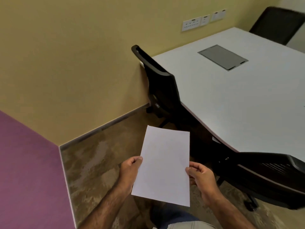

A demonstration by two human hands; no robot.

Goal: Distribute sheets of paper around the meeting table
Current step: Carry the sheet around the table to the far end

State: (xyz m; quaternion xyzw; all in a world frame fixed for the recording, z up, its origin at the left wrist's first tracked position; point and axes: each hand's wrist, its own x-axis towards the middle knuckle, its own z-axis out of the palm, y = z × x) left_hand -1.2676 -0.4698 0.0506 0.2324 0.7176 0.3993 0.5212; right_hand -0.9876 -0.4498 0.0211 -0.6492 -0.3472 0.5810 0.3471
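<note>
Here, the paper (163,164) is pinched at both long edges by the left hand (130,169) and right hand (201,176), long axis pointing ahead, with the bench (239,100) lying forward-right, nearer the right hand.

Lighting: dim, even, warm indoor. Shadow: deep under the pale grey rectangular table top (239,103). Distortion: wide-angle bending at edges. Focus: soft overall, blotchy brown mottled floor (92,162).
</note>
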